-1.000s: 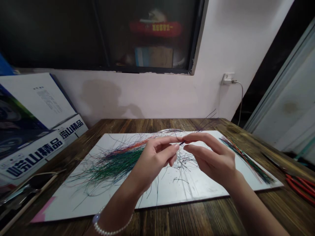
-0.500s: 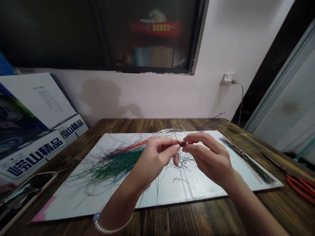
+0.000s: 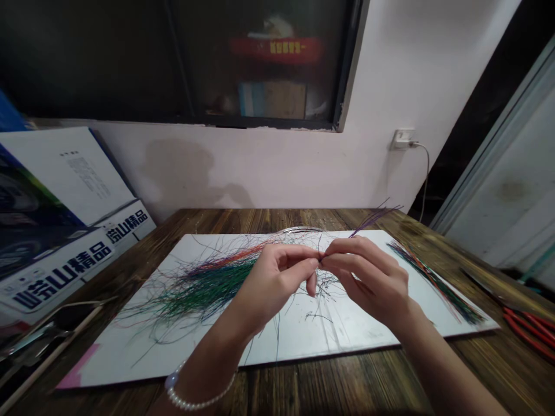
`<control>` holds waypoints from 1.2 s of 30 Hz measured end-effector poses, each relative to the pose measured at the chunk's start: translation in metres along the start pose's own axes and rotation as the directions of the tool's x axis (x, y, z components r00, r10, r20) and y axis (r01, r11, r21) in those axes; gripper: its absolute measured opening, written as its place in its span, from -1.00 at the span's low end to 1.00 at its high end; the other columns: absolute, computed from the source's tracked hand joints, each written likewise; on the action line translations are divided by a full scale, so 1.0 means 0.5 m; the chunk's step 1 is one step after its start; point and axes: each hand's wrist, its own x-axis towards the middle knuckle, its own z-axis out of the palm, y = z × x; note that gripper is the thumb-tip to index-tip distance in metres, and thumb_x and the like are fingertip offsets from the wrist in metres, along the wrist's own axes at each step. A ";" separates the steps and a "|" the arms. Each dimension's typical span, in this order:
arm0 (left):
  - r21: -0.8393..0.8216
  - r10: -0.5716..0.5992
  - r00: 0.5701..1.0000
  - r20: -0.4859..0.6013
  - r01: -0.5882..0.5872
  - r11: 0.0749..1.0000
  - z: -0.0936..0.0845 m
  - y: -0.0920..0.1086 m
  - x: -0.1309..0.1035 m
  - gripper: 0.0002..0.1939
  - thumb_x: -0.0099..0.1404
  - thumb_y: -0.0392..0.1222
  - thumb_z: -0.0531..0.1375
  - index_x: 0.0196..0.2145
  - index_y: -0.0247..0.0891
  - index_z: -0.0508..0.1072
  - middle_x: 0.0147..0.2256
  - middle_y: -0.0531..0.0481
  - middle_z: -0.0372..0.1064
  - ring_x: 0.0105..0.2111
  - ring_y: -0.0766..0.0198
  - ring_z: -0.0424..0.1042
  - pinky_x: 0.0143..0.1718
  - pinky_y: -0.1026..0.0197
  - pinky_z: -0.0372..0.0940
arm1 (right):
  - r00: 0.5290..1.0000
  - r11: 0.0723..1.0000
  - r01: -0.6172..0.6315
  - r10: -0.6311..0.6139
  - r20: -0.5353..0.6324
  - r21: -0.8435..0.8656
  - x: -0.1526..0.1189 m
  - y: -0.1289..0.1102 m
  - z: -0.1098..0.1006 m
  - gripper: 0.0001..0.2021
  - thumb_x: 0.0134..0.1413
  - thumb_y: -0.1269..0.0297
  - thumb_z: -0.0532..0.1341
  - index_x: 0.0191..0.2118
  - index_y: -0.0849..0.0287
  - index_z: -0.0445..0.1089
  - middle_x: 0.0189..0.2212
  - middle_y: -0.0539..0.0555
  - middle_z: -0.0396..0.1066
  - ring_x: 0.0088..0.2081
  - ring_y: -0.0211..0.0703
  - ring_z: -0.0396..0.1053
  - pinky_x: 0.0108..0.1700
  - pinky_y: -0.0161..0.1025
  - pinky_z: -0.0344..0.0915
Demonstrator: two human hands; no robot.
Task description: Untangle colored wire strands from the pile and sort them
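Both of my hands meet above a white board, pinching a small bunch of thin purple wires. My left hand holds the bunch's end between thumb and index finger. Close beside it, my right hand pinches the same wires at the fingertips; their long ends stick out behind it to the upper right. A loose spread of green, blue, red and orange wires lies on the board left of my hands. Short dark wire scraps are scattered below my fingers.
A narrower bundle of coloured wires lies along the board's right side. Red-handled pliers or cutters rest on the wooden table at right. Printed boxes stand at left, near a metal tool. A coil sits behind the board.
My right fingertips have shifted slightly at the pinch point, and the purple wires' free ends have swung a little to the right. My left hand stays almost in place.
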 end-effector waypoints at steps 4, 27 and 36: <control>0.040 0.040 0.999 -0.024 -0.039 0.998 0.002 0.011 -0.001 -0.80 0.22 -0.30 0.11 -0.55 -0.30 0.41 -0.70 0.13 0.19 -0.65 0.43 0.06 -0.60 0.30 -0.01 | 0.999 0.999 -0.034 0.035 -0.041 0.036 -0.001 -0.003 0.001 -0.85 0.06 0.56 0.18 -0.27 0.18 0.37 -0.38 0.08 0.43 -0.38 -0.22 0.38 -0.37 -0.24 0.35; 0.372 0.150 0.987 -0.062 -0.117 0.921 0.004 -0.007 0.003 -0.82 0.31 -0.25 0.01 -0.41 -0.26 0.35 -0.52 0.08 0.30 -0.51 0.34 0.23 -0.49 0.27 0.10 | 0.993 0.997 -0.073 0.074 0.092 -0.013 -0.006 0.011 0.005 -0.78 0.11 0.60 0.07 -0.30 0.17 0.38 -0.39 0.06 0.31 -0.37 -0.27 0.30 -0.37 -0.30 0.30; 0.177 0.023 0.999 -0.035 -0.016 0.984 -0.008 0.003 0.010 -0.81 0.26 -0.22 0.07 -0.50 -0.29 0.33 -0.59 0.10 0.27 -0.57 0.40 0.17 -0.51 0.29 0.07 | 0.999 0.999 -0.025 0.025 0.019 -0.023 -0.011 0.005 0.011 -0.71 0.04 0.66 0.09 -0.27 0.12 0.40 -0.39 0.04 0.29 -0.38 -0.27 0.26 -0.36 -0.29 0.29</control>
